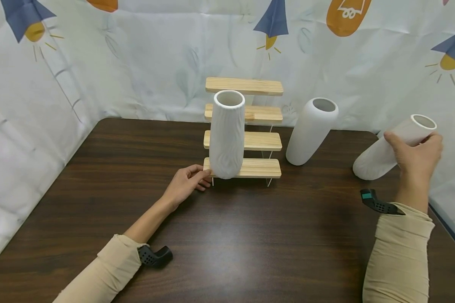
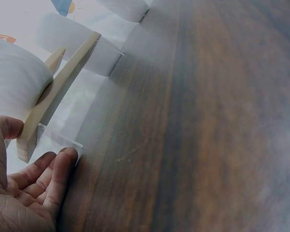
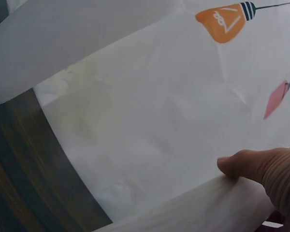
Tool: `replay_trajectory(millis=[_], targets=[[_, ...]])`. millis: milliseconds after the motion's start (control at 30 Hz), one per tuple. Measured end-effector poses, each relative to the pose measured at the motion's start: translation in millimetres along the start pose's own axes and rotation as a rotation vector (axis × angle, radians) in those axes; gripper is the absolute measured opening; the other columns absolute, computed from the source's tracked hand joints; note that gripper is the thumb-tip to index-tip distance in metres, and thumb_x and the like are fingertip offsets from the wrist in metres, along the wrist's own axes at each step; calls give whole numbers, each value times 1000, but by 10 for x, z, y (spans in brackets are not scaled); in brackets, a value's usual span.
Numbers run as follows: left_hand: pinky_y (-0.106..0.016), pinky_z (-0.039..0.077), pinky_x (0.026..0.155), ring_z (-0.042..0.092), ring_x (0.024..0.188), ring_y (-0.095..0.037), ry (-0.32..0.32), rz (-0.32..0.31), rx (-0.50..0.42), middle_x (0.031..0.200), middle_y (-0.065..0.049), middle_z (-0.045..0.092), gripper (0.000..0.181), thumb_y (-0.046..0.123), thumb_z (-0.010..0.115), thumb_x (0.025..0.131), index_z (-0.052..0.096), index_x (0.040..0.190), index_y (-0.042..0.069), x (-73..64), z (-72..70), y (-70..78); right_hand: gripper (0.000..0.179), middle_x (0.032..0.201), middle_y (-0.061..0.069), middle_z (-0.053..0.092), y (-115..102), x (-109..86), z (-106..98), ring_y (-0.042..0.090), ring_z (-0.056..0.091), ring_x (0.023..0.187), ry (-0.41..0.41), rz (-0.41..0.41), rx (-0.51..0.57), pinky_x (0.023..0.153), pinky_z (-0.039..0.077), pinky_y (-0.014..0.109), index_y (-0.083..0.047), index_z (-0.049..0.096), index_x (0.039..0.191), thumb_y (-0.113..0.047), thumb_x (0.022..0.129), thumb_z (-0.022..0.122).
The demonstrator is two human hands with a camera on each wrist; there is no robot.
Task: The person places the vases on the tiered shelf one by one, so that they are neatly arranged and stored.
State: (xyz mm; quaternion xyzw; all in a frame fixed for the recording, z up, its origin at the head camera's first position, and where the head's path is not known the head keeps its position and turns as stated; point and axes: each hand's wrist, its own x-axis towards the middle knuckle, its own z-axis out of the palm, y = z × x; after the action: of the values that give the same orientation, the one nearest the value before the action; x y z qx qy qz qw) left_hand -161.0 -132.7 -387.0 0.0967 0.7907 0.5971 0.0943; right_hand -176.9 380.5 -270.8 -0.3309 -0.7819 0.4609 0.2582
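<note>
A small tiered rack with pale wooden shelves [image 1: 263, 168] and clear supports stands on the dark table. On its lowest shelf a white vase [image 1: 227, 134] with a wavy surface stands upright. My left hand [image 1: 186, 183] pinches the left end of that shelf; in the left wrist view the thumb [image 2: 10, 127] touches the board and the other fingers curl below it. At the right, my right hand [image 1: 417, 155] grips another white vase [image 1: 375, 160] near its rim. In the right wrist view the thumb [image 3: 246, 164] lies along this vase's side [image 3: 203, 208].
A smooth white vase [image 1: 311, 132] stands on the table between the rack and the right-hand vase. Behind the dark wooden table [image 1: 280, 248] hangs a white printed cloth [image 1: 155, 63], close to the table's back edge. It continues along the left side.
</note>
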Motion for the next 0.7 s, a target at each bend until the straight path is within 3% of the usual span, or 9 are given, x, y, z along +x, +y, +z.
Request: replay_trajectory(millis=[100,267,367,500,600,700], targets=[[-31,60,80,71,95,-26,0,-2,0,109,-17,73,40,35,58,105,67,121,-1,7,1,-11,60,108,-26,35,19,-1,-15,-4,40,111,-21,-3,-64,106,39,20,-35,41,127,-31,81,81],[-32,60,79,71,93,-23,7,-6,-1,107,-15,74,39,36,58,105,68,120,1,9,7,-9,57,103,-25,39,43,7,-43,-6,42,100,-38,-17,-112,99,40,18,-40,39,108,-30,77,85],[-32,60,79,71,93,-23,9,-10,-3,107,-14,74,38,36,58,105,68,120,2,5,9,0,61,102,-24,40,46,11,-71,-2,45,100,-88,-5,-170,95,42,19,-39,39,114,-33,76,87],[-33,60,80,71,94,-25,5,-6,-2,108,-14,74,38,36,58,105,67,120,3,0,8,7,77,106,-20,39,49,11,-93,13,48,115,-147,4,-255,95,43,24,-26,38,136,-41,78,86],[-32,60,80,71,95,-25,2,2,2,108,-15,74,38,36,57,105,67,120,2,-7,8,11,69,107,-17,40,59,17,-97,12,48,109,-146,-12,-283,89,42,23,-29,40,128,-44,77,85],[-32,60,80,71,94,-25,2,6,1,108,-15,74,38,36,57,105,67,120,2,-10,6,12,60,107,-14,42,70,27,-103,2,43,94,-137,-33,-289,80,39,20,-37,36,110,-44,76,85]])
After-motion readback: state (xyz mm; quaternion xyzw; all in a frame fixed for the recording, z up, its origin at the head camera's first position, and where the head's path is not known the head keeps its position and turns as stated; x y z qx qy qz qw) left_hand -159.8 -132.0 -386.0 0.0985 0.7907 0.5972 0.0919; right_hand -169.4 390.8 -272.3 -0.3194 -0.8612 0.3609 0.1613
